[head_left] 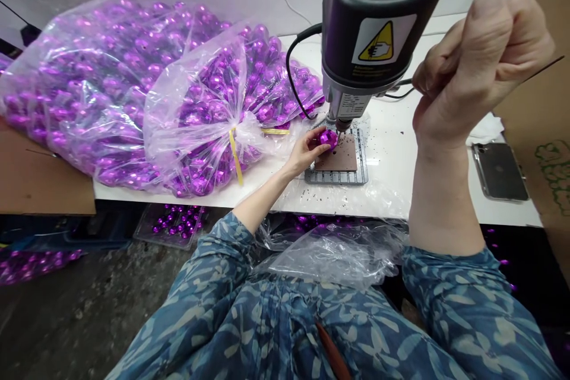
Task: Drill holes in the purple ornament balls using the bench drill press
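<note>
A small bench drill press [378,18] with a black motor housing stands in front of me. My left hand [305,151] pinches a shiny purple faceted ball [328,139] beside the drill chuck [342,124]. Under the ball is a brown board [345,157] on the slotted metal base [336,178], strewn with dark shavings. Raised to the right of the housing, my right hand [485,59] is closed with its fingers curled. A short dark lever [404,82] runs from the press into those fingers, which hide most of it.
A large clear bag [111,83] of purple balls, tied with a yellow strip [236,157], fills the table's left. A phone [499,170] lies at right by a cardboard box [543,130]. Below the table edge are a tray of balls [178,222] and clear plastic sheeting [329,252].
</note>
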{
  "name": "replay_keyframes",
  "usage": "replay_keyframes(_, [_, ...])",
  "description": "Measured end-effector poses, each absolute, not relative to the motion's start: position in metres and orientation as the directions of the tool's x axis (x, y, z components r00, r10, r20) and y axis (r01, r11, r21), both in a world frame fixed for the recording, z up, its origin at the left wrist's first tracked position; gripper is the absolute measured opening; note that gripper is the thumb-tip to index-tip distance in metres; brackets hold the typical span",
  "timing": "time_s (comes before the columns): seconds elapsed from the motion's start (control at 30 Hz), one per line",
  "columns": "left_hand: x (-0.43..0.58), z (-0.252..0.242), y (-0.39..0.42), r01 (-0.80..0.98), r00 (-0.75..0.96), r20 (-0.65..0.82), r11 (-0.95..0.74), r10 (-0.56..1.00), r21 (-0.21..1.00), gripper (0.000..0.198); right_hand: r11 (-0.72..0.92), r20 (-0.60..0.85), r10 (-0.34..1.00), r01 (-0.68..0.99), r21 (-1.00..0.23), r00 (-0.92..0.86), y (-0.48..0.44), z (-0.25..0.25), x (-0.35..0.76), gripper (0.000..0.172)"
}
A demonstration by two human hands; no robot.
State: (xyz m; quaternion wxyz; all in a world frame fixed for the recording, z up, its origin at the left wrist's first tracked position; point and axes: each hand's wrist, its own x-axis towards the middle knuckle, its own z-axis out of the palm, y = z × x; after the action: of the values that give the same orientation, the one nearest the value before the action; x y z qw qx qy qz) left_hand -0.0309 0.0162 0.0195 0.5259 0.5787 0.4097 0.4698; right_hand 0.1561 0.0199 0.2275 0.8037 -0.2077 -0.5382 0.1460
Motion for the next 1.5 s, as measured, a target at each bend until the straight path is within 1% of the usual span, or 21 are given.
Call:
replay_keyframes(0.13, [-0.025,0.016,0.019,0.025,0.228,0.097,-0.106,0.969,0.994,0.069,0.871,0.802,0.466,-0.031,-0.491,0.374,0.018,0.229,0.157,0.061])
replay_keyframes(0.23, [-0.022,0.016,0.018,0.082,0.241,0.114,-0.137,0.964,0.987,0.067,0.868,0.799,0.473,-0.039,-0.496,0.373,0.017,0.229,0.157,0.061])
replay_keyframes(0.37, [-0.019,0.022,0.007,0.180,0.264,0.198,-0.249,0.944,0.952,0.060,0.851,0.783,0.499,-0.041,-0.523,0.370,0.015,0.229,0.156,0.059])
replay_keyframes(0.47, [-0.015,0.025,-0.003,0.235,0.269,0.248,-0.313,0.931,0.920,0.056,0.855,0.789,0.487,-0.019,-0.519,0.374,0.014,0.229,0.156,0.061])
replay_keyframes(0.6, [-0.008,0.021,-0.010,0.199,0.253,0.268,-0.321,0.930,0.926,0.059,0.855,0.796,0.485,-0.006,-0.518,0.362,0.014,0.230,0.156,0.061])
replay_keyframes(0.77, [-0.001,0.015,-0.010,0.154,0.196,0.258,-0.290,0.946,0.944,0.051,0.873,0.812,0.447,0.013,-0.487,0.376,0.017,0.230,0.156,0.064])
replay_keyframes(1.0, [0.001,0.011,-0.009,0.086,0.179,0.235,-0.253,0.955,0.964,0.057,0.876,0.801,0.441,-0.001,-0.482,0.405,0.013,0.219,0.157,0.064])
replay_keyframes(1.2, [0.002,0.006,-0.008,0.074,0.172,0.252,-0.267,0.952,0.961,0.057,0.885,0.792,0.428,-0.025,-0.465,0.436,0.000,0.202,0.153,0.074])
replay_keyframes(1.3, [0.002,0.004,-0.007,0.073,0.169,0.270,-0.285,0.948,0.956,0.057,0.898,0.795,0.392,-0.002,-0.441,0.463,0.001,0.195,0.152,0.074])
replay_keyframes(1.37, [0.002,0.003,-0.008,0.082,0.173,0.270,-0.288,0.947,0.954,0.057,0.920,0.817,0.328,0.036,-0.390,0.475,0.007,0.190,0.154,0.072])
replay_keyframes(1.5, [0.000,0.004,-0.008,0.106,0.191,0.275,-0.299,0.942,0.948,0.057,0.956,0.860,0.207,0.091,-0.279,0.467,0.020,0.175,0.163,0.076])
